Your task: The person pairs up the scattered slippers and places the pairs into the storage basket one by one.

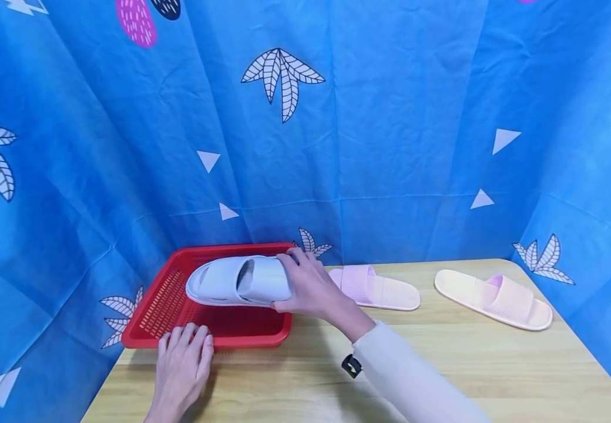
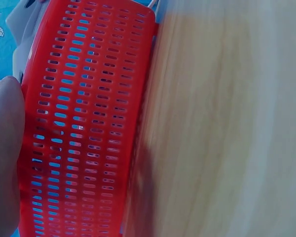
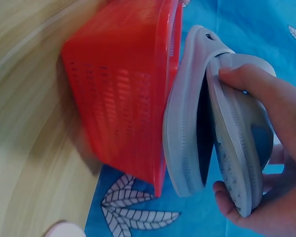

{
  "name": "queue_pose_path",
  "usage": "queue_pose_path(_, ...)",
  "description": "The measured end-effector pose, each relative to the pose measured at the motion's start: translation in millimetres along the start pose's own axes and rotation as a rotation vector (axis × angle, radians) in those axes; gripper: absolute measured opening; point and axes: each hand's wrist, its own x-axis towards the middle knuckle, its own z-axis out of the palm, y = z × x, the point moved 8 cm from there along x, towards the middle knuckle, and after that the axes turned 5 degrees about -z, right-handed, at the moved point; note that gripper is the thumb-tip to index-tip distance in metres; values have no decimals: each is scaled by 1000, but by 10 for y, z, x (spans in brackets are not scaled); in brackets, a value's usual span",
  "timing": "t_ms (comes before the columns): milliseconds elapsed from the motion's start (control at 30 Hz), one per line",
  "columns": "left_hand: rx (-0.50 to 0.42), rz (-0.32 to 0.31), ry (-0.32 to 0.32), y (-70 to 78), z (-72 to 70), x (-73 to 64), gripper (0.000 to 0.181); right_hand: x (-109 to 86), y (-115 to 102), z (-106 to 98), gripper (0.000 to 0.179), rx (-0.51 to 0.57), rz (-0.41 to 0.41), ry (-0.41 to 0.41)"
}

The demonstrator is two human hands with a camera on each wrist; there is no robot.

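Observation:
A pair of pale grey slippers [image 1: 223,281] is held sideways over the red plastic basket [image 1: 247,342], one slipper pushed into the other. My right hand [image 1: 313,285] grips the pair by the right-hand slipper; in the right wrist view the thumb lies on one side of that slipper [image 3: 237,118] and fingertips show at its sole. My left hand [image 1: 184,361] rests on the basket's near rim with its fingertips just over the edge. The left wrist view shows the basket's slotted outer wall [image 2: 84,118] beside part of that hand [image 2: 5,153].
Right of the basket lies a pink slipper [image 1: 398,294], partly hidden behind my right hand. Another pink slipper [image 1: 512,299] is farther right on the wooden table [image 1: 443,358]. A blue patterned curtain [image 1: 390,147] hangs behind and at both sides. My right wrist has a black band [image 1: 351,366].

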Motion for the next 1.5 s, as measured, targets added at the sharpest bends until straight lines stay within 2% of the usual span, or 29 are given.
queue_pose_path(367,42,-54,-80,-51,48,-10,22,260,-237,200,92,-65,-25,-94)
queue_pose_path(567,43,-48,-71,-54,55,1,22,367,-363,311,90,-98,-29,-124)
queue_pose_path(700,50,-50,-74,-48,57,8,23,412,-415,439,88,-115,-4,-171)
queue_pose_path(1000,29,-40,-55,-44,34,2,25,439,-465,761,90,-89,42,-262)
queue_pose_path(1200,25,-55,-73,-67,67,18,22,408,-429,894,86,-75,82,-313)
queue_pose_path(1333,21,-43,-67,-98,73,29,18,391,-419,962,83,-77,89,-349)
queue_pose_path(1500,17,-27,-59,-118,63,47,19,349,-383,1038,89,-24,147,-439)
